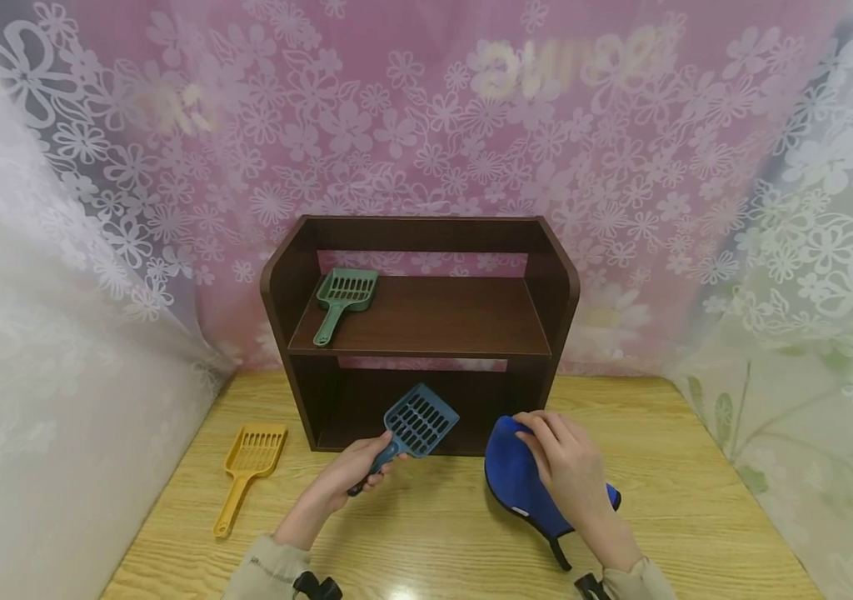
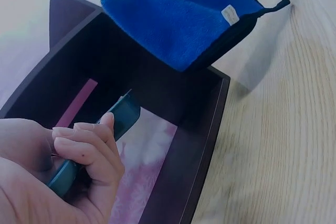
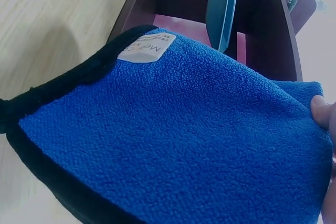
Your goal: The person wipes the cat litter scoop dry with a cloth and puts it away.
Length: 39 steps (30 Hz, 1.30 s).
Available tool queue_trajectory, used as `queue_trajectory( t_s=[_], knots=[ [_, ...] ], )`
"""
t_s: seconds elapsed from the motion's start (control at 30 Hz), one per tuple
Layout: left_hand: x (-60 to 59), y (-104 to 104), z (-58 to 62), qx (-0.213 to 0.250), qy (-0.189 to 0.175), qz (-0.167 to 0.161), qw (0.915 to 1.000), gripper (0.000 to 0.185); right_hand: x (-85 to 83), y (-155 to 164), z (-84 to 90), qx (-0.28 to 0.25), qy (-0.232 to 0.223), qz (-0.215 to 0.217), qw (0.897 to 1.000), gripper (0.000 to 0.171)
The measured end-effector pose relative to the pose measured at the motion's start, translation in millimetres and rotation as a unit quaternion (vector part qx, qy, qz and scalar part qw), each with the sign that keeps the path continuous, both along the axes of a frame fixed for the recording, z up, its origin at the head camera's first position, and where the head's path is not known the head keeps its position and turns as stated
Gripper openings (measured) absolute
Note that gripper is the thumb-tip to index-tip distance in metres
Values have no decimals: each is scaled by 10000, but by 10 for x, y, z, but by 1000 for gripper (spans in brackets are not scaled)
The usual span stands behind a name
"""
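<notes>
Left hand (image 1: 355, 479) grips the blue scoop (image 1: 415, 427) by its handle, at the shelf's (image 1: 426, 333) six o'clock; right hand (image 1: 569, 471) pinches the blue cloth (image 1: 512, 483) over the surface (image 1: 696, 500). Wiping one-handed could twist the scoop loose.

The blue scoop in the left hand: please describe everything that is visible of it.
The blue scoop looks like teal-blue plastic, with a flat slotted blade and a slim handle. The left hand grips the handle, fingers curled round it. It is held tilted above the wooden table, blade pointing up towards the dark brown shelf. The blue cloth lies close, apart.
</notes>
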State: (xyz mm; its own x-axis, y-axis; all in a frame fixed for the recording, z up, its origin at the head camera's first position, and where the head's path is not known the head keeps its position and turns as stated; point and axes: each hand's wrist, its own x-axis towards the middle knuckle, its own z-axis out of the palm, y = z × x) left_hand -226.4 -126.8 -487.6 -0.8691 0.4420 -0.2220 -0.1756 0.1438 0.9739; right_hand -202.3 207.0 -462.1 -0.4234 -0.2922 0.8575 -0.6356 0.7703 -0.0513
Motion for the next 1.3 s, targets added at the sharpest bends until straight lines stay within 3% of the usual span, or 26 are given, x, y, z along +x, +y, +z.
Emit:
queue_trajectory(
  t_s=[0.2, 0.43, 0.63, 1.0, 1.13, 1.3],
  knots=[
    [7, 97, 31, 3, 99, -187, 9998, 52, -66, 32, 116, -60, 108, 44, 9999, 34],
    [41, 200, 67, 85, 79, -329, 9994, 53, -160, 58, 335, -99, 293, -132, 9994, 32],
    [99, 332, 82, 87, 62, -482, 9988, 53, -219, -40, 424, -139, 331, -287, 9989, 30],
    [168, 613, 123, 214, 203, -631, 9976, 54, -194, -399, 259, 122, -38, 163, 9998, 23],
    [193, 666, 160, 263, 340, -587, 9973, 54, -170, -480, 173, 257, -268, 179, 9991, 29],
    [207, 704, 221, 322, 567, -509, 9966, 55, -147, -533, 77, 502, -407, 77, 9979, 23]
  ],
)
